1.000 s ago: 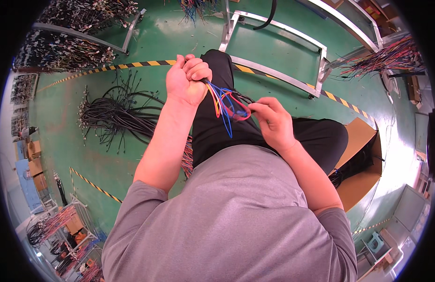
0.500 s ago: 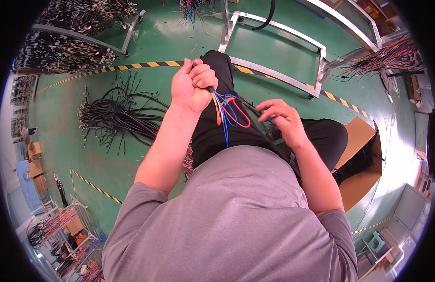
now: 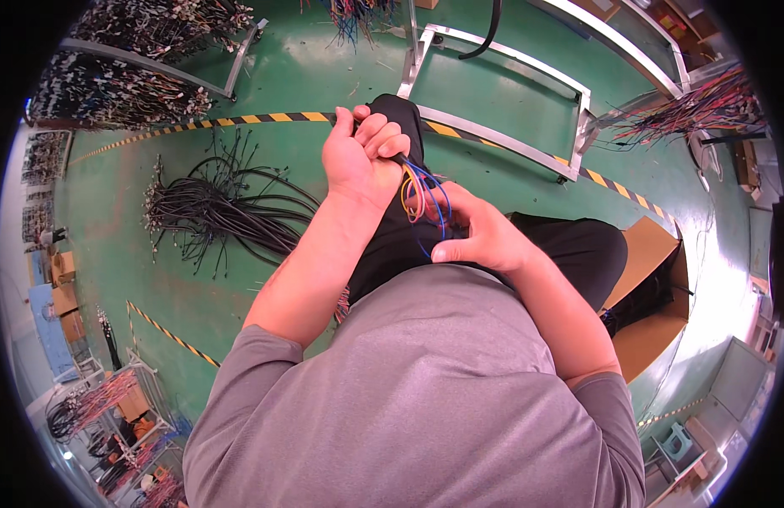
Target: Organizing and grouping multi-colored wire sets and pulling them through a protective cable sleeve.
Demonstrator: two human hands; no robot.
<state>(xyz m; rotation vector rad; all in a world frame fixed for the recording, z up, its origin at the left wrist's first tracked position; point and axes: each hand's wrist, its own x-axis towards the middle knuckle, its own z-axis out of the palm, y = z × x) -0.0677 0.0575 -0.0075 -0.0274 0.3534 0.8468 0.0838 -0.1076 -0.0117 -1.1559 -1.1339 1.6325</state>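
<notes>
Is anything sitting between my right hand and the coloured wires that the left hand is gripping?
Nothing visible does. The left hand is closed around the coloured wires, whose orange, red and blue loops hang just below the fist. The right hand is directly beside those loops, its fingers seeming to touch them.

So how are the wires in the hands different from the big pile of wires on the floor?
The wires in the hands are orange, blue and red; the pile on the floor is black. The held wires are a few thin loops, gripped in the left hand with the right hand touching them; the floor pile is a much bigger spread-out bundle that nobody touches. Both are bunches of long, bendy wires.
</notes>
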